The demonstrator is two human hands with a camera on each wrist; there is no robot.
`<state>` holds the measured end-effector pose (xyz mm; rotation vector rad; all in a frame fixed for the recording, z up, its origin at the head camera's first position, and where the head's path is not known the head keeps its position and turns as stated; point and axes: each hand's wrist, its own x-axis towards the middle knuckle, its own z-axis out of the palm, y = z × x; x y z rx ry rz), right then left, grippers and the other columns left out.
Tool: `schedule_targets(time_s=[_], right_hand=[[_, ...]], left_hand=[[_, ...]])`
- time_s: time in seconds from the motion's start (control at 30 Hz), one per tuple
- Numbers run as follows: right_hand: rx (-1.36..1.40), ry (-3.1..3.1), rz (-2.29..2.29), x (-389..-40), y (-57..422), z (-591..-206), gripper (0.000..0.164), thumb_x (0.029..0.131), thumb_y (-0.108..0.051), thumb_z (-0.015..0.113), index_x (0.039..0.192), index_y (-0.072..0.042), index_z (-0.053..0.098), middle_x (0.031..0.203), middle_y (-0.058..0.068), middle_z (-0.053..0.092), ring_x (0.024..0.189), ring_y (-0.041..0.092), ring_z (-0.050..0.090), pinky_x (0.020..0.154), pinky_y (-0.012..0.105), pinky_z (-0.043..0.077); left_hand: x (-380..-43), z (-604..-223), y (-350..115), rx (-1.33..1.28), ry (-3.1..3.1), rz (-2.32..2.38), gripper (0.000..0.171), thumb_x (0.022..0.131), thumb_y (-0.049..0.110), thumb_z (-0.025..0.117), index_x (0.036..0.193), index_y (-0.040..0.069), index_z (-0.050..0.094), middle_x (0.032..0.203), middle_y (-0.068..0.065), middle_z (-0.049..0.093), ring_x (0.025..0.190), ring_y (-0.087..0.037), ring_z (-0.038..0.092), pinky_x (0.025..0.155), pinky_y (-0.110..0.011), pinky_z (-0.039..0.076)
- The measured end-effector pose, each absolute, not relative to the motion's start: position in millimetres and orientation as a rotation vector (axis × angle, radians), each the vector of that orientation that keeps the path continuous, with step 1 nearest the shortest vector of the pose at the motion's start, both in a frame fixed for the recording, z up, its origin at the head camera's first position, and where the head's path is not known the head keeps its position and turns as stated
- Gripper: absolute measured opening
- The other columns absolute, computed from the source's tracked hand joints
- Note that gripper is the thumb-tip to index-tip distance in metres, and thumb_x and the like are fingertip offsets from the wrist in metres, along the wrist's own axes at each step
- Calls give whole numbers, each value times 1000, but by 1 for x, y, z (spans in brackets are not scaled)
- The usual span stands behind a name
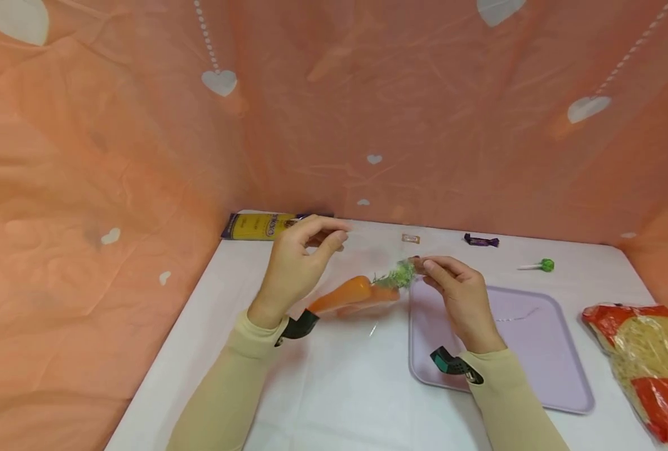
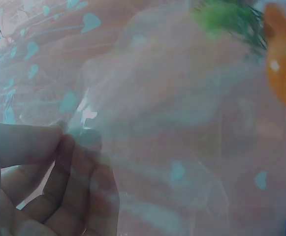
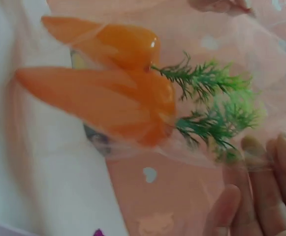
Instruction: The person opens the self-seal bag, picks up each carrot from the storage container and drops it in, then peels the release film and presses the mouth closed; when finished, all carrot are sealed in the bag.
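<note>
A clear plastic bag [image 2: 172, 142] hangs between the two hands, above the white table. Two orange carrots [image 3: 108, 103] with feathery green tops [image 3: 211, 83] lie inside it, side by side. My left hand [image 1: 300, 266] pinches one edge of the bag between thumb and fingers, as the left wrist view shows. Near the carrot tops, my right hand [image 1: 460, 300] pinches another part of the film. Both wrists carry dark camera straps. Behind the left hand, part of a yellow and purple packet [image 1: 255, 227] is covered.
Below the right forearm sits a lilac tray [image 1: 536, 382] bearing a thin silvery strip [image 1: 516, 318]. A red pasta bag [image 1: 649, 363] lies to its right. Along the back are a small wrapped sachet [image 1: 410, 238], a purple-wrapped candy [image 1: 481, 240] and a green lollipop [image 1: 546, 265]. Orange cloth walls enclose the table.
</note>
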<state>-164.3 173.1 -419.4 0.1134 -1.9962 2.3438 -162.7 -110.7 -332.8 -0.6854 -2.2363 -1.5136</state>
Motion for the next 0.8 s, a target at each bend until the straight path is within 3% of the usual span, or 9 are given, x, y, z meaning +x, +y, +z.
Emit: schedule_targets(time_s=[0.13,0.33,0.53,0.73,0.8], right_hand=[[137,-1989,2232,-158,171,-410,37,94,-21,72,119,7,68,106,3,78,104,18,73,91,30,59],[203,-2028,2070,-149,171,-389,33,93,-20,74,115,4,72,104,9,78,100,21,74,87,28,57],[208,-2049,2007,-146,175,-378,29,92,-18,75,113,1,74,99,9,79,94,21,75,88,29,59],[217,-2202,1884,-148,182,-384,26,94,-24,72,110,-5,76,96,4,79,89,23,75,79,26,60],[233,-2238,1849,-149,184,-387,24,95,-25,72,109,-5,77,94,3,79,87,23,75,76,25,59]], left_hand=[[-164,-335,-122,-647,-2238,-1601,14,98,21,67,110,23,75,102,0,74,88,-11,71,83,-28,60],[-171,-339,-136,-661,-2200,-1841,20,96,8,68,115,11,74,102,-10,75,93,-27,74,87,-35,62],[-177,-341,-149,-757,-2253,-1874,19,94,14,71,113,12,74,104,-5,76,95,-22,75,87,-39,62],[-173,-338,-151,-748,-2333,-1831,13,94,8,71,106,7,75,100,-4,75,88,-24,75,82,-36,63],[-176,-343,-151,-749,-2354,-1795,12,94,10,71,105,10,76,100,-2,75,87,-22,75,81,-35,63]])
